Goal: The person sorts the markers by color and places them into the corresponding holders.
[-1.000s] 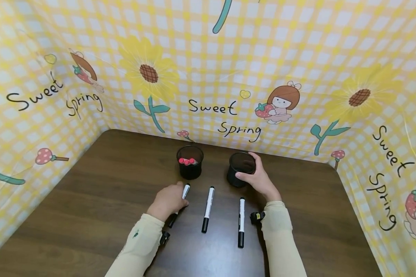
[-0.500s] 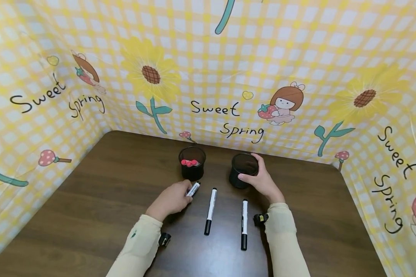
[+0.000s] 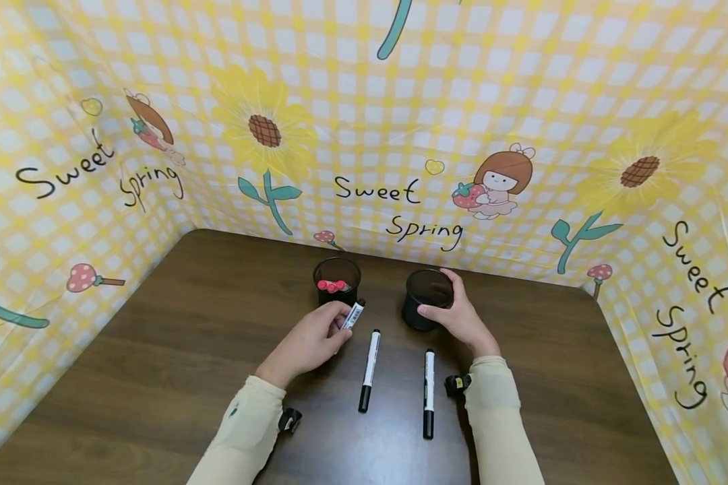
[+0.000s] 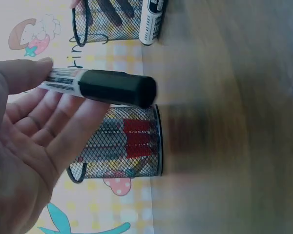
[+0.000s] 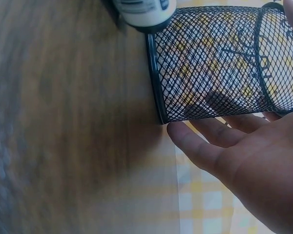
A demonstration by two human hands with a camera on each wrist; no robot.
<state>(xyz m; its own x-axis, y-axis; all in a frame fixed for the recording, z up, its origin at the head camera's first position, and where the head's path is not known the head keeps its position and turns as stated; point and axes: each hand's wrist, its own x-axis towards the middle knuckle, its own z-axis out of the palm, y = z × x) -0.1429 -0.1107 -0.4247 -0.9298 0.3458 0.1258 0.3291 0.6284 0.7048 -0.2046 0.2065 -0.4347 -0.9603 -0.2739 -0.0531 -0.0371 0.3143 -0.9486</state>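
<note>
One white marker (image 3: pixel 429 385) on a brown table (image 3: pixel 158 377), a second marker (image 3: pixel 371 364) slightly farther, left hand (image 3: pixel 306 340) pinching a third marker (image 3: pixel 353 315) above the table, right hand (image 3: pixel 466 322) gripping one mesh cup (image 3: pixel 414 314), another mesh cup (image 3: pixel 322 296) holding red-ended pens (image 3: pixel 331 287), checked cloth (image 3: pixel 352 108) behind.

Held marker (image 3: pixel 354 315): lower part hidden by the left hand (image 3: pixel 307 340), head view; lettering too small to read.
Left cup (image 3: pixel 338 296): base front behind the left hand, head view.
Red-ended markers (image 3: pixel 331 287): bodies mostly hidden, head view.
Right cup (image 3: pixel 414 316): one side covered by the right hand (image 3: pixel 464 321); cut off at top, left wrist view.
Top marker (image 5: pixel 145 10): cut off at top, right wrist view; lettering blurred.
Table (image 3: pixel 158 364): grain largely blurred, wrist views.
Sleeves (image 3: pixel 243 431): cut off at bottom, head view.
</note>
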